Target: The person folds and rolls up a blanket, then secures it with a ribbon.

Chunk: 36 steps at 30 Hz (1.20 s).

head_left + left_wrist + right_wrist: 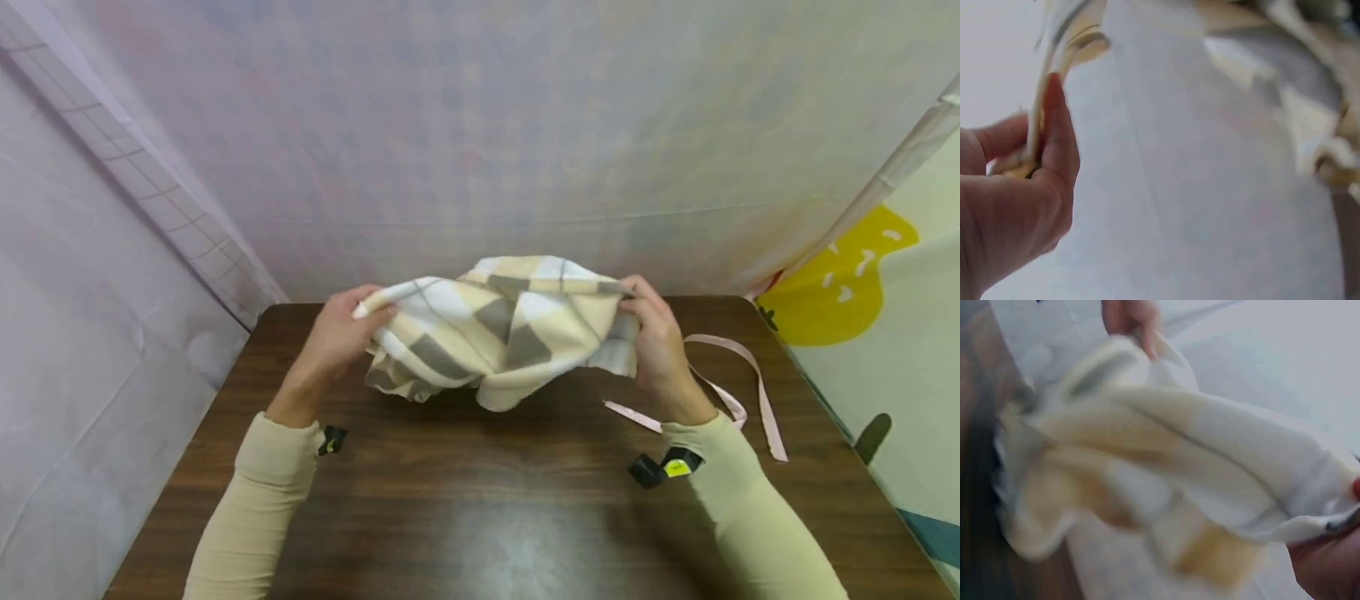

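A checked fleece cloth in cream, white and grey hangs in loose folds above the table, stretched between both hands. The left hand pinches its left edge between thumb and fingers; the left wrist view shows this hand with the cloth's edge between them. At the opposite end, the right hand grips the other edge. In the right wrist view the cloth is blurred, and only part of the right hand appears at the right border.
A pale pink ribbon lies curved on the dark wooden table, right of the right hand and partly behind that wrist. White fabric walls stand behind and at the sides. A yellow shape marks the right wall.
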Motion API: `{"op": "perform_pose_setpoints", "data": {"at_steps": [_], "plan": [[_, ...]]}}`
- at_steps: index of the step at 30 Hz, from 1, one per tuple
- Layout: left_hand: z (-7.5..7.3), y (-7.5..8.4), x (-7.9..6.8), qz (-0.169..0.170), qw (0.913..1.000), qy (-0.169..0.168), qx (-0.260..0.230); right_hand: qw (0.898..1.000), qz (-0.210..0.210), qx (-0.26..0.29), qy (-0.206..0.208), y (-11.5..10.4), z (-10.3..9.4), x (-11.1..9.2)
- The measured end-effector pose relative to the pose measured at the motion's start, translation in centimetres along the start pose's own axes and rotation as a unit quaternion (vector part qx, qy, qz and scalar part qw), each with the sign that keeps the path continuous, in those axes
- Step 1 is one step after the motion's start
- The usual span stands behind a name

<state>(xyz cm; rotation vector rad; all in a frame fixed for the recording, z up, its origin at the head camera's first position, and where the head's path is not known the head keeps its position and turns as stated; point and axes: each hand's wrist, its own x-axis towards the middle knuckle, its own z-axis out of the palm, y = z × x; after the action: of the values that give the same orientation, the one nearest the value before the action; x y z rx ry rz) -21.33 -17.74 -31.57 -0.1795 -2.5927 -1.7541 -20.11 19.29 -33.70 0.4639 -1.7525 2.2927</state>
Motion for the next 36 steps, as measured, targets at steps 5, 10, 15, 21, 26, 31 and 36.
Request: {"op": "perform_pose_setpoints", "data": {"at_steps": [5, 10, 15, 21, 26, 31, 36], "plan": [[-4.2, 1.5, 0.5, 0.029, 0.9852, 0.169, -0.007, 0.998, -0.02, 0.041, 0.037, -2.3, -2.3, 1.9], [-7.1, 2.9, 0.8, 0.069, 0.9465, 0.304, -0.084, 0.996, -0.03, -0.065, 0.058, -3.7, -3.7, 3.2], [-8.1, 4.8, 0.1, 0.162, 0.9085, 0.377, -0.082, 0.976, -0.127, -0.143, 0.106, -5.4, -3.9, 4.9], [-5.8, 6.7, -1.3, 0.215, 0.9327, 0.289, 0.012, 0.911, -0.013, -0.407, 0.063, -7.1, -5.1, 4.9], [0.0, 7.0, -2.3, 0.263, 0.9524, 0.13, 0.083, 0.847, -0.015, -0.512, -0.141, -7.0, -2.2, 2.8], [6.0, 7.3, -3.1, 0.269, 0.9587, -0.009, 0.091, 0.777, -0.343, -0.467, -0.245, -5.7, 4.7, -0.2], [8.9, 7.1, -3.3, 0.243, 0.9624, -0.111, 0.049, 0.531, -0.58, -0.557, -0.267, -4.1, 8.5, -3.2]]}}
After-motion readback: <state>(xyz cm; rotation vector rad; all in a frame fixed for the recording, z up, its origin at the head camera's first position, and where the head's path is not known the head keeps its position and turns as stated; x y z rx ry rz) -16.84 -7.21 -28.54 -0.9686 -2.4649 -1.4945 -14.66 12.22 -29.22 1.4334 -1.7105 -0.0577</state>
